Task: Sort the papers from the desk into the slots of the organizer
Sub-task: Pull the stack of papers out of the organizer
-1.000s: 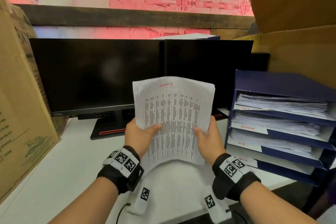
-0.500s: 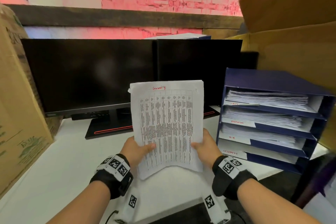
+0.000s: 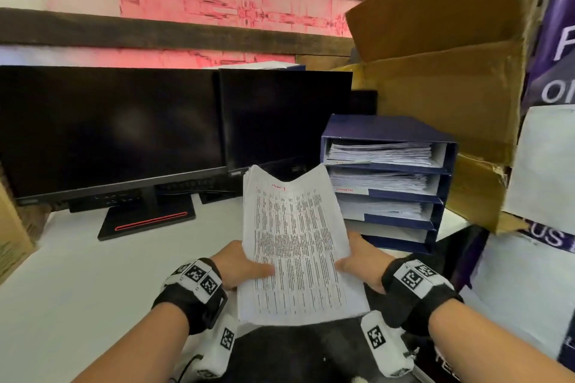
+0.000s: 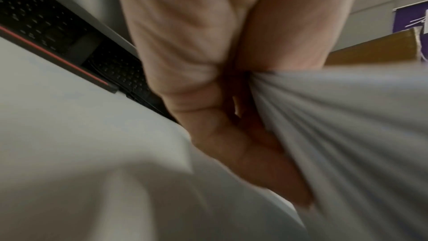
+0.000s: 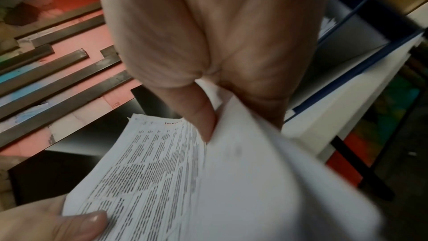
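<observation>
Above the desk's [image 3: 93,274] near edge both hands, left hand [image 3: 239,264] and right hand [image 3: 361,261], pinch the paper stack [image 3: 295,246]; next, choosing its slot in the organizer [image 3: 441,183] at the right edge

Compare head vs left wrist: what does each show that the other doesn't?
Head only: the blue organizer with four slots, upper three holding papers, two dark monitors, cardboard boxes, the right hand and the sheet's printed table with a red note on top. Left wrist only: the left hand from below, fingers curled under the fanned sheet edges. Both: the paper stack gripped by the left hand, the white desk, a monitor base.
</observation>
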A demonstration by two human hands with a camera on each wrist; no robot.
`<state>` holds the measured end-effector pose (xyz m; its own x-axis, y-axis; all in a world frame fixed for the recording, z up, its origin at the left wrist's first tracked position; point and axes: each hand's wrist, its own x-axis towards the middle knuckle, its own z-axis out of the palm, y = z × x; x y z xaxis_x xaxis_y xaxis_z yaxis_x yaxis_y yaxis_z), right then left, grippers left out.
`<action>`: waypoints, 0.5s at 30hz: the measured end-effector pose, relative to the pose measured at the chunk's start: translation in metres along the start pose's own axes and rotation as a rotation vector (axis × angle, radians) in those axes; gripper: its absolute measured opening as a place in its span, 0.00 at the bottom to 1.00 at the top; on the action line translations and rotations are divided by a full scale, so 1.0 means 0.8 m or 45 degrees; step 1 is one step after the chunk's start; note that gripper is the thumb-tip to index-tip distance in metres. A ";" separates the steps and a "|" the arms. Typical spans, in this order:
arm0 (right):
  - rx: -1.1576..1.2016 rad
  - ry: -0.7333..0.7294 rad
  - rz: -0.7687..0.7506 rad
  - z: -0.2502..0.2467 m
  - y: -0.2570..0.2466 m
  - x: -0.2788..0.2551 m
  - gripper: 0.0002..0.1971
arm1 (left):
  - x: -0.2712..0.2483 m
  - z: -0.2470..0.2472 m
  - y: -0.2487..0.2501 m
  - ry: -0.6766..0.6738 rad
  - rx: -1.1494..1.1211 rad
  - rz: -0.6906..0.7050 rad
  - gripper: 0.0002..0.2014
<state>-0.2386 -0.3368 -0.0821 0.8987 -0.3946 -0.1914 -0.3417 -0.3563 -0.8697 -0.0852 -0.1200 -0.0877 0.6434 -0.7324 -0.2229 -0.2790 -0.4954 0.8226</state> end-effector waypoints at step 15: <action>0.239 -0.148 0.283 -0.093 0.120 -0.076 0.33 | 0.042 0.125 0.046 -0.378 0.341 0.074 0.28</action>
<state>-0.3467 -0.4097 -0.1202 0.8366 -0.3421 -0.4279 -0.4866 -0.1050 -0.8673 -0.1453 -0.2093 -0.1168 0.3978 -0.8466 -0.3535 -0.5100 -0.5244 0.6819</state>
